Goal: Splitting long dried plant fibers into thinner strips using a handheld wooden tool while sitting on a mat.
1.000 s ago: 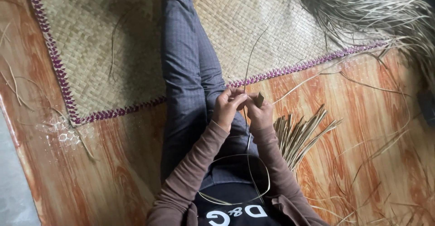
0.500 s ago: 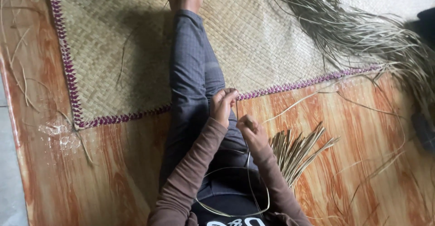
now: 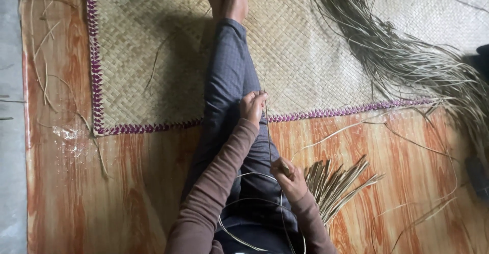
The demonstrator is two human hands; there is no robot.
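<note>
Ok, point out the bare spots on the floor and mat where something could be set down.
Free: woven mat left of the outstretched leg, and orange floor below the mat's purple border. Crowded: the long fibre bundle at upper right, cut strips beside the right hand, loose strands across the right floor.

You wear snug brown long sleeves (image 3: pixel 219 182), ribbed at the cuffs, with dark grey-blue finely checked trousers (image 3: pixel 229 81) and bare feet.

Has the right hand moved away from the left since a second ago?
Yes. The right hand has drawn back toward the body along the lap, away from the mat's purple edge, while the left hand stays by the knee, strand stretched between.
</note>
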